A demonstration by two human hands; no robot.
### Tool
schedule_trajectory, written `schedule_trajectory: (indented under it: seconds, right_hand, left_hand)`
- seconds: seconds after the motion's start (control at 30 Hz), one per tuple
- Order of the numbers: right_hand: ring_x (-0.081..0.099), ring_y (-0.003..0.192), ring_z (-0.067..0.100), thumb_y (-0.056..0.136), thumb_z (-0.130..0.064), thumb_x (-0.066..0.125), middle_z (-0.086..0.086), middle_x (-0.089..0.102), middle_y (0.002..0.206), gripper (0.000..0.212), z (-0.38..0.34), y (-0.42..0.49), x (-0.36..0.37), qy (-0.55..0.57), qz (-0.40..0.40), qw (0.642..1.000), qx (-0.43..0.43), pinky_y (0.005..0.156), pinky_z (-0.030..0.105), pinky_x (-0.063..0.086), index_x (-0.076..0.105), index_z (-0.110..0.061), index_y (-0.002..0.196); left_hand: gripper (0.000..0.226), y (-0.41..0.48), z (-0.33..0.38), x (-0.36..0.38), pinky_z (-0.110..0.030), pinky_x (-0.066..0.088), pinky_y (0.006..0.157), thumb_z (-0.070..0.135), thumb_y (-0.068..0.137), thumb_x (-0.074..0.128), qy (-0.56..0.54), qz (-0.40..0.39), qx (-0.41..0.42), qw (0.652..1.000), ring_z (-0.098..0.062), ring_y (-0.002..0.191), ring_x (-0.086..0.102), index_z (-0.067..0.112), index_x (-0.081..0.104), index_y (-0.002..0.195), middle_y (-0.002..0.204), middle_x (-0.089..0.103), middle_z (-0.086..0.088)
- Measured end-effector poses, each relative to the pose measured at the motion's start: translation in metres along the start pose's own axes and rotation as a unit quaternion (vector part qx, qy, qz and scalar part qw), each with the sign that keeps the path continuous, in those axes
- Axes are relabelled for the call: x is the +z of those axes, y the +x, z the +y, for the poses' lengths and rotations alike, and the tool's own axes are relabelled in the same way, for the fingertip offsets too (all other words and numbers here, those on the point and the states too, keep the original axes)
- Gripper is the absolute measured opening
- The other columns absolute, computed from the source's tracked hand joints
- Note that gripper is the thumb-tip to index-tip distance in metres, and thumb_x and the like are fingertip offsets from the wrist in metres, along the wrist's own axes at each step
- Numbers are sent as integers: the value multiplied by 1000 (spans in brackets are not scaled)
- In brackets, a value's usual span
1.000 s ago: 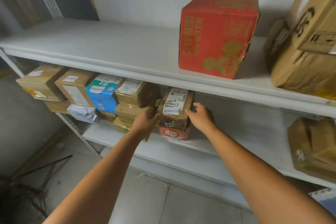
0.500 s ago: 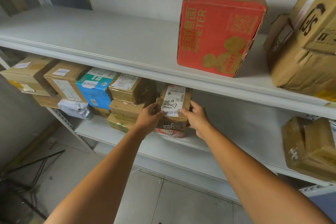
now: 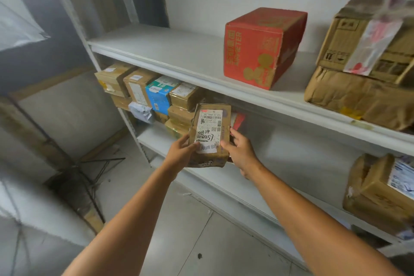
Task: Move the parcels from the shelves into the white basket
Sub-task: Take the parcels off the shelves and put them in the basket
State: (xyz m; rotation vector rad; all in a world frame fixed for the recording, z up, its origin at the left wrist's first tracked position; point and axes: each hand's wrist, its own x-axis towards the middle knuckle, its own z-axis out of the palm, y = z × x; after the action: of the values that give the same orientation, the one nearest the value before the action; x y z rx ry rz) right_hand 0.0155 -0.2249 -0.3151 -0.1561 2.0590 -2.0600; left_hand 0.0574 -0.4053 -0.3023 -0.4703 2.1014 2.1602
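- The small brown tape-wrapped cardboard parcel with a white label (image 3: 210, 134) is held upright, clear of the white metal middle shelf (image 3: 309, 186).
- The left hand (image 3: 181, 154) grips its lower left edge, thumb on the label; the right hand (image 3: 242, 152) clasps the lower right edge.
- Both grips sit low on glossy tape, so the top could tip or slip.
- The white basket is out of view; a blind turn could clip the stacked brown boxes (image 3: 181, 116) at ten o'clock of the parcel.
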Motion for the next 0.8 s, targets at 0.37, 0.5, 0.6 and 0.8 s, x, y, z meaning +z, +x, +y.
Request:
schedule_trajectory:
  seconds: [0.37,0.5,0.6,0.8]
  right_hand:
    - [56,122,16,94,-5,57,-18,62,117,45,-22,-1,126,-29,-185,982,-10,99,42,51,56,-43,117]
    - [58,118,12,94,-2,56,-18,64,115,44,-21,-10,175,-28,-271,962,-24,95,34,53,57,-39,116]
    - [60,116,10,93,2,56,-17,66,113,46,-21,-24,202,-33,-348,936,-28,92,28,54,56,-40,114]
    - [57,120,11,90,-2,64,-13,61,127,62,-16,-68,232,-51,-502,863,-38,101,36,50,42,-22,145]
  left_hand:
    - [41,-74,-12,-102,-32,59,73,11,93,58,-63,179,66,980,-20,92,71,28,52,129,105,72,-3]
    - [48,-110,-22,-136,-36,59,79,8,93,59,-76,259,78,960,-24,95,70,27,46,135,108,71,-6]
    - [51,-140,-34,-149,-27,58,71,5,92,59,-75,327,86,938,-18,91,69,26,44,135,105,69,-3]
    - [39,-221,-63,-132,-25,56,74,13,92,61,-55,496,49,865,-13,97,68,21,52,129,110,69,2]
